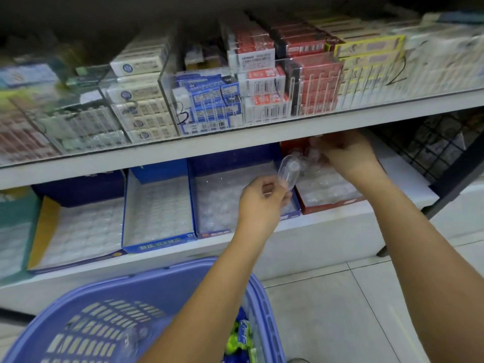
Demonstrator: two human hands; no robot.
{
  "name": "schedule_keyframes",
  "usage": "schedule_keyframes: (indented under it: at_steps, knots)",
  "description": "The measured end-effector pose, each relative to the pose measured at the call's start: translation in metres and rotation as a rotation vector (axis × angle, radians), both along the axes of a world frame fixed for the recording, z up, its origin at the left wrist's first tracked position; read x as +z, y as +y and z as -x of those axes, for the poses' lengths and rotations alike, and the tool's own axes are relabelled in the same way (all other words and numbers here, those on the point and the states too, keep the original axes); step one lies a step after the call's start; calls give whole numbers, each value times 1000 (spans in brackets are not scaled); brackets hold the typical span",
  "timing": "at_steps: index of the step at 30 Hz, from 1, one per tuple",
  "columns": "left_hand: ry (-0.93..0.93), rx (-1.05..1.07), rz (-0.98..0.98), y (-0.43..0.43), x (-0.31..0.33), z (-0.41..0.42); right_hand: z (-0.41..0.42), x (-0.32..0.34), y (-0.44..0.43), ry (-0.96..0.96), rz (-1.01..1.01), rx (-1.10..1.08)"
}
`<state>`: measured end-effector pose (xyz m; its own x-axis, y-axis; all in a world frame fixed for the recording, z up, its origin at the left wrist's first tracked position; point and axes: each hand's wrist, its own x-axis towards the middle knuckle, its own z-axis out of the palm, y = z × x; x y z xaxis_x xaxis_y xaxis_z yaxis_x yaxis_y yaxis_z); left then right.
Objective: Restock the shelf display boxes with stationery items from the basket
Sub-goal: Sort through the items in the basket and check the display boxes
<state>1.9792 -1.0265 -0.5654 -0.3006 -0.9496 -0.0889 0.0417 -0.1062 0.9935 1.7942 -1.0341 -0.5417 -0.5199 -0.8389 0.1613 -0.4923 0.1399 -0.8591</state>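
Note:
My left hand [262, 197] pinches a small clear plastic item [288, 171] above the gap between a blue display box [243, 158] and a red display box [330, 205] on the lower shelf. My right hand [348, 155] reaches deep into the red box under the upper shelf, fingers curled around clear items [314, 153] there; blur hides exactly what it grips. Both boxes hold several clear packets. A blue plastic basket [262, 292] sits below my arms, with green and blue packs [241, 336] inside.
Left of these stand two more open boxes [157, 205] filled with white packets. The upper shelf edge [235, 142] overhangs the boxes closely. Above it, clear dividers hold stacked cartons [209, 100]. A black wire rack [432, 148] stands right; tiled floor [353, 310] lies beneath.

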Motion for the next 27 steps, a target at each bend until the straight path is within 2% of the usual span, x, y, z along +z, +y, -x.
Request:
schedule_keyframes:
  at_steps: [1, 2, 4, 7, 11, 14, 20, 27]
  knots:
    - [-49, 24, 60, -1, 1, 8, -7, 7, 7, -211, 0, 111]
    - [-99, 38, 118, -1, 2, 15, -13, 12, 14, -282, -20, 217]
    - [-155, 49, 202, -1, 7, 27, -18, 15, 17, -157, -20, 257]
    - [-266, 16, 342, -1, 6, 36, -12, 9, 14, -68, 49, 66]
    - [-726, -342, 686, 14, -11, 38, 0, -18, 12, 212, 44, -192]
    - [-912, -548, 809, 25, -25, 33, -2, -37, 9, 293, 24, -205]
    - [-958, -589, 845, 20, -26, 29, 7, -40, -2, 519, -152, -217]
    - [-970, -604, 818, 22, -24, 30, -9, -49, 0, 681, -191, -224]
